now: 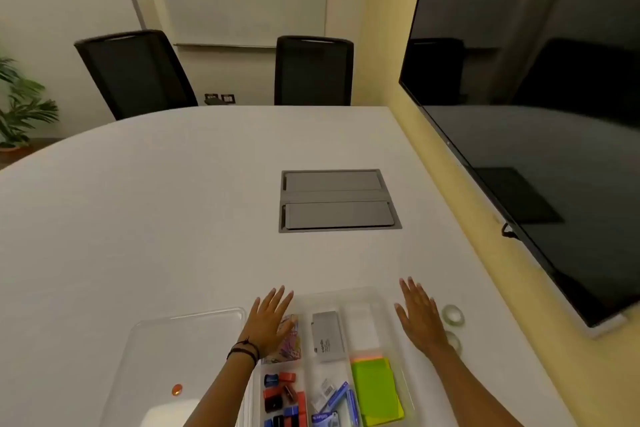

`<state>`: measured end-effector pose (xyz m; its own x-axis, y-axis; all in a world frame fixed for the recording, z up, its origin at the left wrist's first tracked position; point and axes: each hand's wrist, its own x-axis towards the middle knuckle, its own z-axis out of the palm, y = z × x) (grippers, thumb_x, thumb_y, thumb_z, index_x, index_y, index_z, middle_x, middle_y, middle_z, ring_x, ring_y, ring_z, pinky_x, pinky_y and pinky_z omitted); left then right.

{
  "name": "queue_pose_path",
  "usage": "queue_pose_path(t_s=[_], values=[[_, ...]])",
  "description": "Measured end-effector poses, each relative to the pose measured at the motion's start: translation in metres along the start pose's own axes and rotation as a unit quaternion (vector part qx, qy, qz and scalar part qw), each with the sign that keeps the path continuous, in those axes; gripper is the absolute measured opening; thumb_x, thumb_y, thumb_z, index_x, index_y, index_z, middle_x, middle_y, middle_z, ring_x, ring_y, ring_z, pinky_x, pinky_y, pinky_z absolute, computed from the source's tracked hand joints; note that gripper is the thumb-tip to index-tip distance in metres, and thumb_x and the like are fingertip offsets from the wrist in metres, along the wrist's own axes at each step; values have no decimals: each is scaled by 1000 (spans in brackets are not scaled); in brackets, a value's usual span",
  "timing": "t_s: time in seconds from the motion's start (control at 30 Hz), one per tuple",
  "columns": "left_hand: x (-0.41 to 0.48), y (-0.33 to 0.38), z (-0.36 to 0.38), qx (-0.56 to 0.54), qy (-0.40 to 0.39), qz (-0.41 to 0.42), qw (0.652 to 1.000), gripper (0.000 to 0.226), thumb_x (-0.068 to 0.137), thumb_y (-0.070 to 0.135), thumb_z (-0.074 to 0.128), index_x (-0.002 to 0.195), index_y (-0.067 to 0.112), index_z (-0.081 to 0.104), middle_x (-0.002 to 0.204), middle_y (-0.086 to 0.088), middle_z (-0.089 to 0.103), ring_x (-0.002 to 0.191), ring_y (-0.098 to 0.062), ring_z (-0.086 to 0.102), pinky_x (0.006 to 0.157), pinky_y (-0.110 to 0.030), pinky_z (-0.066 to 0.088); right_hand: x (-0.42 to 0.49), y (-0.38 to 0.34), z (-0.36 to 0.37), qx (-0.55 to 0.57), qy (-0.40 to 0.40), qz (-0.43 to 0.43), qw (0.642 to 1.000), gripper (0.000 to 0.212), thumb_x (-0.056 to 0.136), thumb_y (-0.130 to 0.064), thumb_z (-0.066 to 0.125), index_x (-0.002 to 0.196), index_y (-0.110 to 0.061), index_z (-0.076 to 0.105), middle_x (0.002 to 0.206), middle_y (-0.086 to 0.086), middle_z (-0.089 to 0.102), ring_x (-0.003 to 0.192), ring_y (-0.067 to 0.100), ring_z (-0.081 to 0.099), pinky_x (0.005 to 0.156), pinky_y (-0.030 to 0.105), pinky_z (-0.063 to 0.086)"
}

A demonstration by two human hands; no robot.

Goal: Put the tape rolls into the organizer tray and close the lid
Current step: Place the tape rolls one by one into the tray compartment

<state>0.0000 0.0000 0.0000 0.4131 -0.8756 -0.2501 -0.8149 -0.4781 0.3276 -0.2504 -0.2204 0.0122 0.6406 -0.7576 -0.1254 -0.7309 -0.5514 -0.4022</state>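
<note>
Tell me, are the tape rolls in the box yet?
Not yet. Both tape rolls still sit on the table, outside the organizer tray to its right. The lid is off, lying left of the tray. The left hand and right hand are open and flat over the tray's sides, holding nothing. Left: put both rolls in, close the lid.

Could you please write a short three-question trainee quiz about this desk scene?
1. True or false: the clear lid is already on the organizer tray.
2. Where do the two tape rolls lie? A) in the tray B) on the table, right of the right hand C) on the lid
3. Fill in: the left hand is open over the tray's ____ edge.

Key: 1 false; 2 B; 3 left.
</note>
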Motion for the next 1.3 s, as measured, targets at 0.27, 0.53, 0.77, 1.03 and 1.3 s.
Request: queue_pose_path(t_s=[0.27,0.53,0.77,1.03,1.3], values=[[6,-4,6,55,-25,22,998,70,90,58,15,144,15,27,149,-19,26,134,-38,34,105,-59,31,-9,17,32,-82,-86,53,992,59,100,-26,33,149,-17,0,160,8,-4,148,22,3,119,43,12],[6,-4,20,55,-8,1,998,70,89,65,2,136,20,29,132,-15,56,116,-36,57,115,-45,12,-18,32,50,-118,-87,73,987,57,99,-24,35,148,-13,9,160,10,5,148,22,11,116,36,23],[7,-1,19,32,-19,19,999,79,87,69,5,134,15,39,133,-17,54,118,-40,54,111,-30,-18,-11,33,49,-98,-35,67,992,49,96,-3,36,144,-10,28,154,14,24,142,26,26,114,36,31],[17,-8,29,41,-30,9,999,115,52,87,-21,147,26,1,157,-9,-4,145,-28,-4,117,-47,-6,-8,41,49,-54,-46,75,995,53,91,9,39,140,-10,38,154,16,22,136,31,34,108,37,40],[17,-7,29,8,-5,14,1000,118,52,88,-20,147,24,5,157,-11,-1,144,-31,-2,115,-49,-6,-2,37,40,-75,-51,67,994,43,92,-1,45,133,-15,44,132,10,45,115,26,49,88,32,49]])
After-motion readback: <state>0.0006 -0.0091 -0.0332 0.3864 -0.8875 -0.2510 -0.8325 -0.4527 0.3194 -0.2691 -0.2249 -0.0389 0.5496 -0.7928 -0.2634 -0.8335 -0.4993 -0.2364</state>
